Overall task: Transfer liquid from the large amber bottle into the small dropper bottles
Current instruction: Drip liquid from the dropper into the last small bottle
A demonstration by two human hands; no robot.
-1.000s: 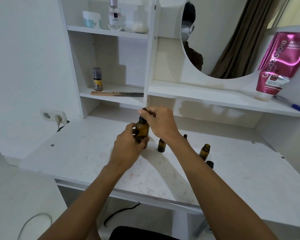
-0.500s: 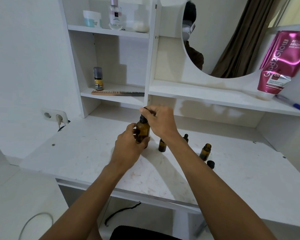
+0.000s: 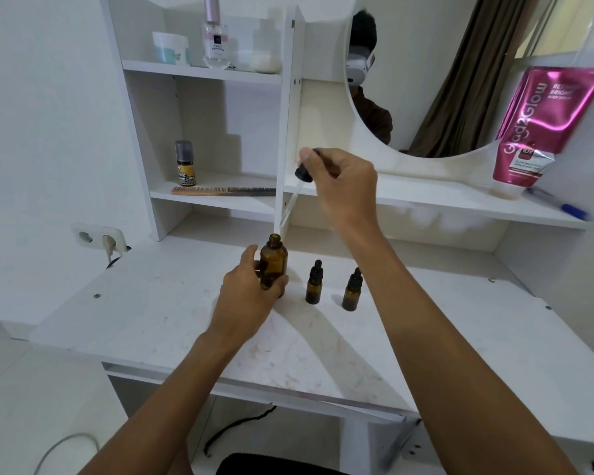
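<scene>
The large amber bottle (image 3: pixel 273 265) stands uncapped on the white desk (image 3: pixel 151 303) and is gripped round its lower body by the left hand (image 3: pixel 247 299), fingers curled on the glass. Its dropper (image 3: pixel 290 204) is pinched at the black cap by the right hand (image 3: pixel 340 180), the tube slanted just above the mouth. The glass is judged smooth, rigid and breakable, the tube most of all. Two capped small dropper bottles (image 3: pixel 313 284) are seen just beside it, probably light and easily tipped. The desk is flat, hard and faintly stained. Shelves and a round mirror (image 3: pixel 443 80) are set behind

Bare forearms (image 3: pixel 172 382) (dark top (image 3: pixel 374 121), refl.)
</scene>
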